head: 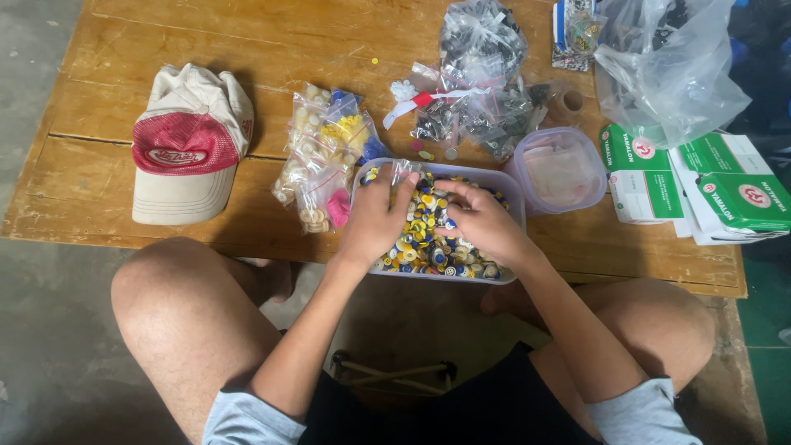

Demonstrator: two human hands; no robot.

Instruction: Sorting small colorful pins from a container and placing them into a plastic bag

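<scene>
— Head view: what's going on at the wooden surface point(206, 33)?

— Sorting, I'd say. Both hands are in the clear rectangular plastic tub point(511, 185) of small yellow, blue and white buttons point(424, 239), at the near edge. The left hand point(381, 216) pinches a small clear bag point(404, 170); the right hand point(482, 218) curls, fingertips among buttons.

— Next?

— Probably a fine pinch, one button.

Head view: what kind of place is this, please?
Probably an informal home workshop for sorting buttons: a low wooden table on a concrete floor, a tub of mixed buttons, and small bagged buttons.
</scene>
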